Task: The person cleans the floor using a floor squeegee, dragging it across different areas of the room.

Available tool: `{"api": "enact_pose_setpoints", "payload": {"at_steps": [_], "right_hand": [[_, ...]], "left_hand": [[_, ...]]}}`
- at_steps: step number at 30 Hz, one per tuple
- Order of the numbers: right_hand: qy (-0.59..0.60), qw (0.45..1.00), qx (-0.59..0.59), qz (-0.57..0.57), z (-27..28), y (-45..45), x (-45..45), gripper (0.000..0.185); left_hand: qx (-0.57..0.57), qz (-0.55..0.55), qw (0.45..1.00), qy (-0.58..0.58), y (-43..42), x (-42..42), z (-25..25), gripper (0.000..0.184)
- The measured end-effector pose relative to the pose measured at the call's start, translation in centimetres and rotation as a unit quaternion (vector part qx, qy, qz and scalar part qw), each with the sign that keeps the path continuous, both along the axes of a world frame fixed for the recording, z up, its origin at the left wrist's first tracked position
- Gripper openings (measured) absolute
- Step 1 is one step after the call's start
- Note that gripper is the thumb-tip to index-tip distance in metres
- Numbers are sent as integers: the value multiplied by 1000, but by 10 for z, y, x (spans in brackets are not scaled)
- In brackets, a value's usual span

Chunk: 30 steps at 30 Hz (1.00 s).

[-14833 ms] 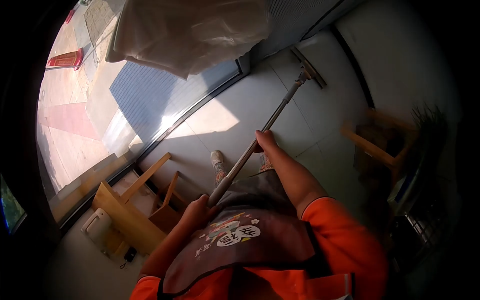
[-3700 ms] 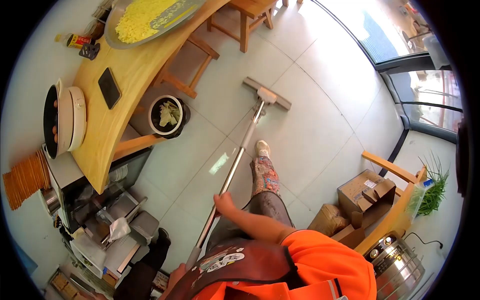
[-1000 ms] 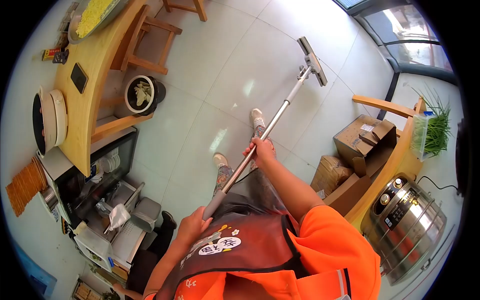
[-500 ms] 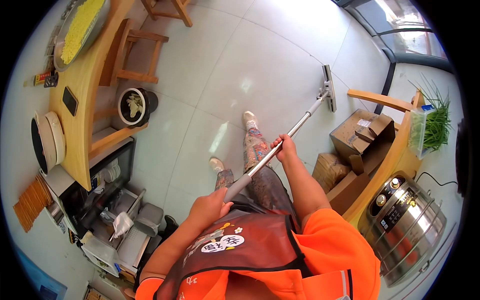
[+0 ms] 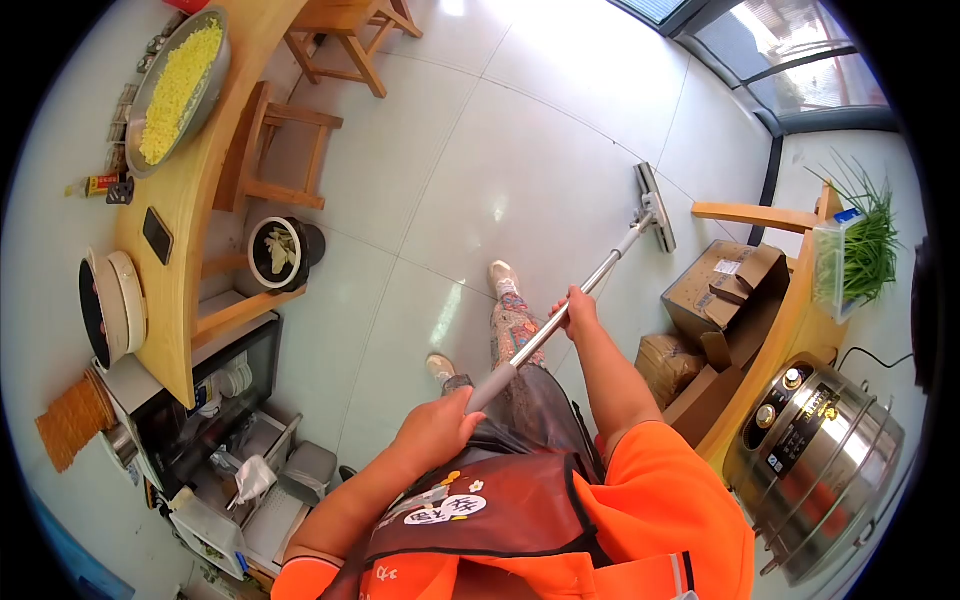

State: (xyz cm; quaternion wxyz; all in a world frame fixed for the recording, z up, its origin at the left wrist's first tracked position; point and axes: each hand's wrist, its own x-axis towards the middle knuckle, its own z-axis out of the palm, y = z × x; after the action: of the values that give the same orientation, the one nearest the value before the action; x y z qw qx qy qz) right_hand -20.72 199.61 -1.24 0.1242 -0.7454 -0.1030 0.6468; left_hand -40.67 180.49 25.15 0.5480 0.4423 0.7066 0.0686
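Observation:
A flat mop with a silver pole [image 5: 590, 283] and a grey grip slants across the view in front of me. My left hand [image 5: 437, 428] is closed round the grey grip at its top end, near my dark apron [image 5: 480, 510]. Farther down, my right hand [image 5: 577, 313] is wrapped round the metal pole. The mop head [image 5: 655, 208], a narrow grey bar, rests on the pale tiled floor [image 5: 520, 150], ahead and to the right of my feet. Beyond it, a dark floor edge runs below the glass door.
Cardboard boxes [image 5: 722, 285] sit under the wooden table at right, which bears a steel cooker [image 5: 815, 465] and a tub of green stalks [image 5: 850, 260]. At left stand a wooden counter [image 5: 180, 330], stools [image 5: 290, 150], a black bin [image 5: 312, 240] and a dish cabinet [image 5: 215, 395].
The view has tilted up a little, so the room sits lower in it. The mop head appears slightly nearer. Both hands keep their hold on the mop.

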Motion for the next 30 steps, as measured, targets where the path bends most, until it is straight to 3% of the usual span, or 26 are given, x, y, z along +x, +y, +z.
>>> {"api": "enact_pose_setpoints", "payload": {"at_steps": [4, 5, 6, 7, 9, 10, 11, 12, 15, 16, 17, 21, 23, 25, 27, 29, 30], "right_hand": [[18, 995, -12, 95, 5, -71, -20, 26], [9, 989, -44, 139, 38, -91, -36, 26], [7, 984, -3, 176, -36, -136, -25, 27], [13, 982, 19, 189, -42, -175, -34, 30], [44, 975, -43, 215, 12, -228, -68, 42], [19, 957, 51, 286, -7, -271, -77, 41], [100, 967, -52, 230, 58, -271, -95, 36], [89, 975, -70, 192, 59, -300, -106, 35], [90, 982, -120, 117, 82, -316, -105, 29], [96, 980, -138, 104, 89, -312, -99, 28], [95, 982, -110, 118, 74, -306, -90, 28], [63, 987, -13, 149, -4, -219, -52, 26], [49, 996, 23, 67, 7, -136, -43, 27], [21, 995, 48, 82, -2, -63, -21, 25], [22, 994, 33, 103, -27, 3, 7, 25], [11, 996, 74, 52, -29, 67, 17, 28], [7, 994, 86, 70, -28, 98, 19, 29]], "left_hand": [[-37, 28, 999, 0, -73, -13, 22, 30], [-55, 35, 998, 6, -97, -18, 33, 32], [-73, 42, 996, 12, -124, -24, 43, 34], [-93, 58, 994, 9, -157, -31, 49, 36], [-123, 73, 990, 16, -226, -50, 69, 38], [-131, 75, 988, 26, -251, -58, 80, 39], [-164, 96, 982, 22, -261, -61, 102, 40], [-202, 115, 972, 16, -271, -62, 121, 41], [-172, 210, 962, -21, -350, -45, 97, 43], [-208, 307, 925, -84, -254, -26, 140, 42], [-195, 283, 936, -81, -252, -22, 129, 41], [-131, 162, 978, -25, -239, -1, 26, 40], [-124, 116, 985, -18, -143, 11, 18, 40], [-102, 131, 985, -41, -76, 33, 1, 41], [-1, 144, 989, -29, -39, 61, -40, 42], [68, 151, 986, -31, 4, 83, -87, 44], [-36, 215, 966, -136, 48, 86, -86, 42]]}}
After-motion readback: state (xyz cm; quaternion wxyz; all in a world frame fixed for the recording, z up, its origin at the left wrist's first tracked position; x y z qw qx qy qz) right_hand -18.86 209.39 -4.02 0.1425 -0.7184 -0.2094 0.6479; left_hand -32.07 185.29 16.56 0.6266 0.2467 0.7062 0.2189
